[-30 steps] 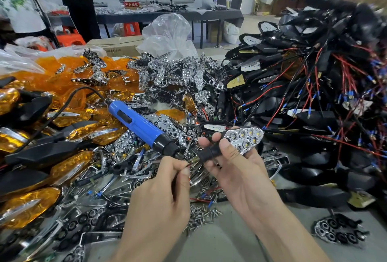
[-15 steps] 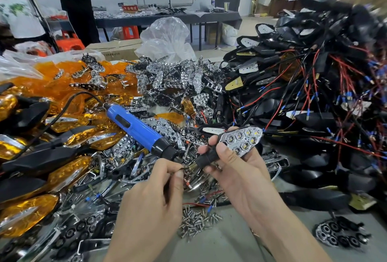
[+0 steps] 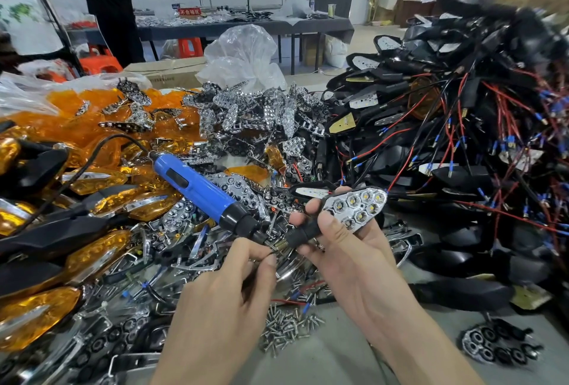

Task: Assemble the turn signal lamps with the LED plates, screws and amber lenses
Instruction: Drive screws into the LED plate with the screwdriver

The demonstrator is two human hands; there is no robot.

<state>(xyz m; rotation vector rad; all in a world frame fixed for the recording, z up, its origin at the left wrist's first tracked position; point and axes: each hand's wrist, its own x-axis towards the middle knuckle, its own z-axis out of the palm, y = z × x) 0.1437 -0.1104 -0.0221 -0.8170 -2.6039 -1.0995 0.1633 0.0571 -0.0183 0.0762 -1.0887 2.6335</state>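
Little shifted: my right hand [image 3: 348, 264] grips the lamp [image 3: 358, 206], left hand [image 3: 221, 301] pinches its stem end. Driving screws [image 3: 286, 327] comes next, I judge.

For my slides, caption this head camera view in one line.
Right hand grips a turn signal lamp by its stem while left hand pinches at the stem's end.

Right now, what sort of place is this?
Most likely a small factory assembly workshop: heaps of wired black lamp bodies, a pile of amber lenses and a blue electric screwdriver among the parts.
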